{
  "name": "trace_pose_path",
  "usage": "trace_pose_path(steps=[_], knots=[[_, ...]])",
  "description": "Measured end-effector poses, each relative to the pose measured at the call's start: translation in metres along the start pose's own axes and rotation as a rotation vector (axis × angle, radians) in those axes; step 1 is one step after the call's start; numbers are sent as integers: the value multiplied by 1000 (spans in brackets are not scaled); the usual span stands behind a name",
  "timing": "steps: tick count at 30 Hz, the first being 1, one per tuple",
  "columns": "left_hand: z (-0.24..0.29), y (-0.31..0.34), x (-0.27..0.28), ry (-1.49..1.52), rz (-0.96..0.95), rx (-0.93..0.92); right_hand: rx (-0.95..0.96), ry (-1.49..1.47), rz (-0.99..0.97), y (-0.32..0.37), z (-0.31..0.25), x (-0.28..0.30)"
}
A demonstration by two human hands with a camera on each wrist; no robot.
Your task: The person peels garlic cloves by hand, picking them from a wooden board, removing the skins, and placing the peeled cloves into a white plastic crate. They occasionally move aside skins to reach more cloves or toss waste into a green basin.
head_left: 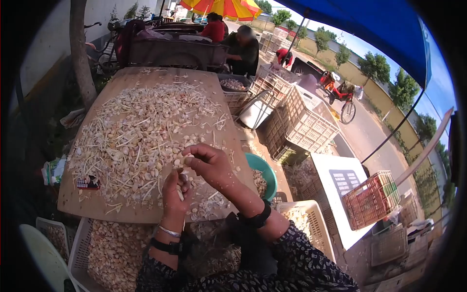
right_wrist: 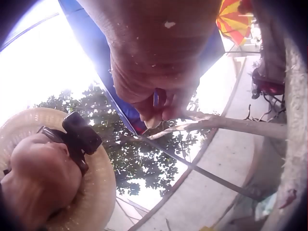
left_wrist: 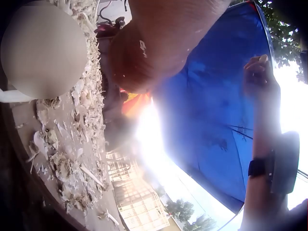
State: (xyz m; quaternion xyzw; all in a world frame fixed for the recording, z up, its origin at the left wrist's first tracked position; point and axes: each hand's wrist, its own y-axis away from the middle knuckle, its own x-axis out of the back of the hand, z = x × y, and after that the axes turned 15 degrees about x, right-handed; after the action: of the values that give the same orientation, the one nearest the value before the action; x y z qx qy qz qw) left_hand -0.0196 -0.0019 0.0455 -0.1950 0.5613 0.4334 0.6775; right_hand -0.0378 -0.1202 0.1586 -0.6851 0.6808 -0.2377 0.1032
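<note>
Over the near part of a board [head_left: 224, 121] heaped with garlic cloves [head_left: 141, 131], skins and pale stalks, both hands are close together. My right hand [head_left: 214, 170] reaches in from the right and pinches a garlic clove [head_left: 185, 159] between thumb and fingertips. Just below it, my left hand [head_left: 175, 192] is turned palm up, its fingers curled round a pale garlic clove [head_left: 181, 195]. In the right wrist view the right fingers [right_wrist: 166, 103] are bent together at their tips. The left wrist view shows the left hand [left_wrist: 159, 43] from close by, its fingers mostly hidden.
A crate [head_left: 78, 258] full of cloves stands under the board's near edge, another crate [head_left: 318, 228] to the right. A teal basin [head_left: 269, 177] sits beside the board. Stacked plastic crates [head_left: 311, 117] and a white panel [head_left: 335, 165] stand farther right. People work beyond a cart [head_left: 170, 53].
</note>
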Motion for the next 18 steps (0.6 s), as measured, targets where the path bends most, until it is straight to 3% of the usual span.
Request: trace_pose_path(steps=[3,5,6,12,18], knots=[[-5,13,-9,-429,108,-40,-128,71,68,23,49,4],[-11,8,4,-551,114,-6,97,353,20,35,72,-1],[-13,7,5,-658,118,21,95,348,25,36,71,0],[-31,4,-1,-658,210,-73,114,581,-77,46,77,17],[-49,2,1,-608,229,-54,180,537,178,70,85,6]])
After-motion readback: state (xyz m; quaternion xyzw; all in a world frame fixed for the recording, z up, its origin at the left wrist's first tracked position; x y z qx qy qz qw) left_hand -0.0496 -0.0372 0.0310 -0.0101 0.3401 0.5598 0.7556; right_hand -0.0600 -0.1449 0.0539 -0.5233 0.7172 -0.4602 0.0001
